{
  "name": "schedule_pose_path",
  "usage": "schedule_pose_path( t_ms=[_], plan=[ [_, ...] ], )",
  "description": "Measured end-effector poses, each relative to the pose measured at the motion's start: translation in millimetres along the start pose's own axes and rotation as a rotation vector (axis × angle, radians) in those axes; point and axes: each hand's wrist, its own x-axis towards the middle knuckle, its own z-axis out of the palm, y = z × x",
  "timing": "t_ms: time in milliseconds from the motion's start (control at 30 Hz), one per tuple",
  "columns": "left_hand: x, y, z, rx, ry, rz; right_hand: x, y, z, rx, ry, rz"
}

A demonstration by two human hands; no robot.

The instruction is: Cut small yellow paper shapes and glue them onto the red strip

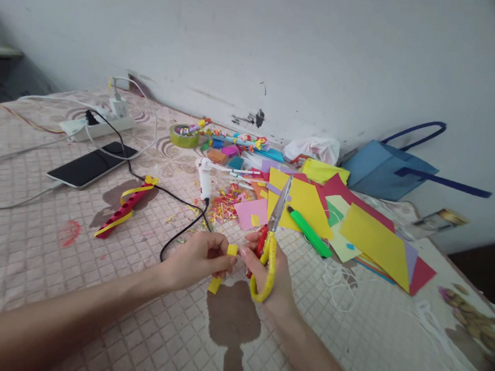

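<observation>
My left hand [204, 258] pinches a small yellow paper strip [214, 284], whose folded upper part shows above the thumb and whose tail hangs below. Close beside it, my right hand [279, 277] is wrapped around a pair of scissors [279, 206] with yellow and red handles, the blades pointing up and away from me. The right fingertips come near the strip; whether they touch it I cannot tell. To the left lies a red cone-like paper piece [126, 211] with a yellow strip wound about it.
Coloured paper sheets [377, 240], a green marker [308, 232] and white string [341, 284] lie to the right. A white glue gun [204, 180] stands beyond paper scraps [228, 204]. Further left are a phone [93, 164] and a power strip [98, 128]. A blue bag [393, 171] leans at the wall.
</observation>
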Motion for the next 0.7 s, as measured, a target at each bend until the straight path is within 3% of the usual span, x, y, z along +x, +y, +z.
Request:
schedule_pose_path(
  t_ms=[133, 300, 400, 700],
  plan=[
    [1.2, 1.3, -2.5, -0.059, 0.008, -0.021, 1.5, 2.0, -2.4, 0.031, 0.037, 0.008],
    [1.5, -1.4, -2.7, -0.062, -0.013, -0.027, 0.7, 2.6, -0.7, 0.032, -0.087, 0.024],
    [1.0, -2.8, -1.5, -0.041, -0.024, -0.035, -0.3, 2.4, 1.0, 0.016, -0.087, 0.036],
    [4.1, 5.3, -6.2, -0.200, 0.102, -0.004, -0.8, -3.4, 0.0, -0.031, -0.024, 0.022]
  ],
)
